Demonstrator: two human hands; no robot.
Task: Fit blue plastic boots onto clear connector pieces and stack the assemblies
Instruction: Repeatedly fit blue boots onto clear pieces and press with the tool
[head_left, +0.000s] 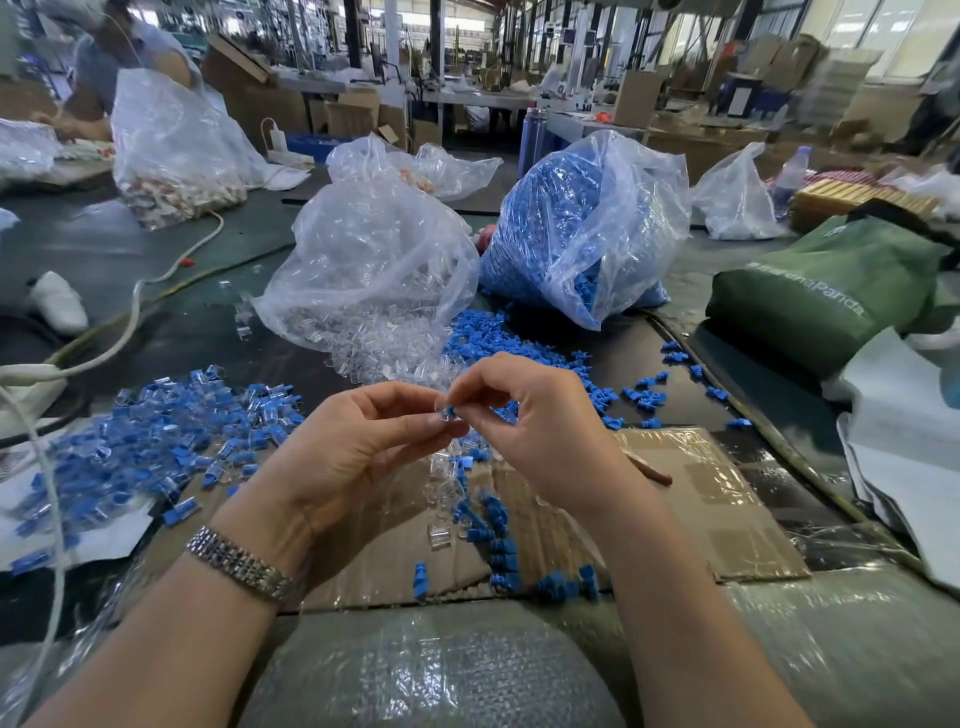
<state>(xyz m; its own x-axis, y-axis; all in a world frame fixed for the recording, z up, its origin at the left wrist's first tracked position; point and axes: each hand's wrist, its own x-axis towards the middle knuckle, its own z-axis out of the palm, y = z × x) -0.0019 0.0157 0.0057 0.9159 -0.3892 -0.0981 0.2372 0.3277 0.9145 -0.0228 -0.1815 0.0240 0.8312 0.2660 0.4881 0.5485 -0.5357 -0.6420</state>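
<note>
My left hand (363, 441) and my right hand (535, 421) meet above the table's middle. Between their fingertips sits a small clear connector piece with a blue boot (448, 413); the left hand pinches the clear piece, the right pinches the blue boot. A heap of finished blue-and-clear assemblies (156, 441) lies to the left. Loose blue boots (501, 551) and clear pieces (439, 535) lie on the cardboard sheet (701, 499) below my hands. More blue boots (498, 343) spill behind my hands.
A clear bag of clear connectors (374, 270) and a bag of blue boots (587, 234) stand behind. A green bag (821, 291) sits at the right. White cables (130, 322) run along the left. Another person (119, 57) works at the far left.
</note>
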